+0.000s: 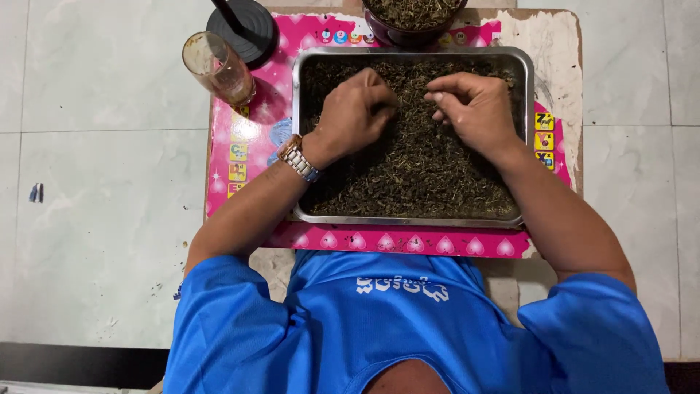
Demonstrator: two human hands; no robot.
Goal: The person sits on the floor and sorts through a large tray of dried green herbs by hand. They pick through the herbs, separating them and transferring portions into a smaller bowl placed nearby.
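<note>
A rectangular metal tray (300,131) full of dark dried leaves (408,171) rests on a small pink table. My left hand (357,109), with a metal wristwatch (297,157) on the wrist, lies curled on the leaves at the tray's upper left, fingers pinched into them. My right hand (474,108) is beside it at the upper right, thumb and fingers pinched together over the leaves. What, if anything, sits between the fingertips is too small to tell.
A dark bowl (412,22) of the same dried leaves stands behind the tray. A drinking glass (217,67) and a round black lid (246,28) sit at the table's back left. Pale floor tiles (102,182) surround the small pink table (397,241).
</note>
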